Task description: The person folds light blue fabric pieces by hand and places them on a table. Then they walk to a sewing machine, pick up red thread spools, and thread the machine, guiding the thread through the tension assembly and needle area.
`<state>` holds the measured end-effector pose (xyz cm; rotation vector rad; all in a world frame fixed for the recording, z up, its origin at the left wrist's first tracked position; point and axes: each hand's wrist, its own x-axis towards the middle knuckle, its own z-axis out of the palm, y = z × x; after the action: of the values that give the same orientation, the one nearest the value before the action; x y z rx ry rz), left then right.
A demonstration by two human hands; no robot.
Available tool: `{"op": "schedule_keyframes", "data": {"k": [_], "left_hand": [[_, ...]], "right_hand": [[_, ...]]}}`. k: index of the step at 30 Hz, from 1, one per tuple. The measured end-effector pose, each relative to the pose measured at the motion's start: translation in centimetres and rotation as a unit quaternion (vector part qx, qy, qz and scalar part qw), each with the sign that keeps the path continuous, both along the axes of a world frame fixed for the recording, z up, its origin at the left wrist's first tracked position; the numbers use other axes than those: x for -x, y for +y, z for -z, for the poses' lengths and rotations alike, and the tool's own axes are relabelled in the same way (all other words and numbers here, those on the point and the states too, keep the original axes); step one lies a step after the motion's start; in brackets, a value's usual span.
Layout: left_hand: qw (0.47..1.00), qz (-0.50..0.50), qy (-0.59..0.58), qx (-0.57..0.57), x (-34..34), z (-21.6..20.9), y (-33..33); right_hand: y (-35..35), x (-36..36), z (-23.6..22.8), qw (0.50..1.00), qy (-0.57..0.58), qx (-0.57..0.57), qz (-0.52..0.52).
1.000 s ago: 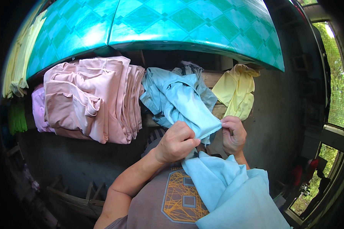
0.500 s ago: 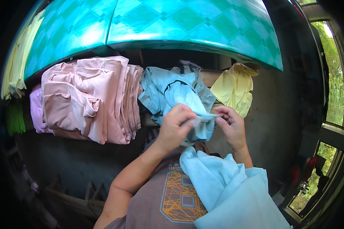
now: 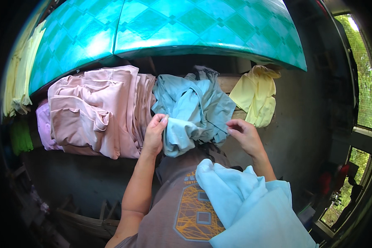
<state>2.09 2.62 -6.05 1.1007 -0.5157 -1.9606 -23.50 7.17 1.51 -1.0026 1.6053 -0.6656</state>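
A: Obs. 1, hands?
B: Left hand (image 3: 155, 133) pinches the left edge of the blue garment (image 3: 194, 113), thumb and fingers closed on the fabric. Right hand (image 3: 244, 136) pinches the garment's right edge, fingertips closed on a fold.

A: Position of the garment?
B: Crumpled, lying on the shelf (image 3: 229, 82) between the 2 hands, centre of view, under the teal cover (image 3: 173, 29). It hangs slightly over the front edge.

A: Neighbours?
B: Pink stack (image 3: 95, 111) touching it on the left, folded pieces stood on edge. A lilac piece (image 3: 43, 124) sits left of that stack. Yellow garment (image 3: 256, 95) to the right, draped over the shelf edge, just beside the blue one; contact cannot be told.

A: Anything nearer the body?
B: Pale blue cloth (image 3: 252, 206) bunched over the right forearm, below the right hand. Grey shirt (image 3: 182, 206) with an orange print under it.

A: Far left?
B: Yellow-green cloth (image 3: 22, 78) hanging at the rim.
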Motion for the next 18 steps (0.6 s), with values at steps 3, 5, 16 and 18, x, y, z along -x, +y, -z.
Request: {"op": "schedule_keyframes", "data": {"k": [3, 5, 16, 18], "left_hand": [[0.999, 0.003, -0.049, 0.010, -1.3, 0.9, 1.0], [0.997, 0.006, -0.070, 0.038, -0.4, 0.5, 0.9], [0.937, 0.036, -0.069, 0.340, 13.2, -10.7, -2.4], [0.883, -0.012, -0.275, 0.381, 13.0, -2.7, -2.1]], "right_hand": [[2.3, 1.8, 0.8, 0.997, 0.079, 0.021, 0.001], [3.9, 2.2, 1.0, 0.993, 0.119, 0.017, 0.001], [13.2, 10.0, -0.6, 0.985, 0.103, 0.045, 0.132], [16.5, 11.8, 0.3, 0.980, 0.108, 0.059, 0.154]]}}
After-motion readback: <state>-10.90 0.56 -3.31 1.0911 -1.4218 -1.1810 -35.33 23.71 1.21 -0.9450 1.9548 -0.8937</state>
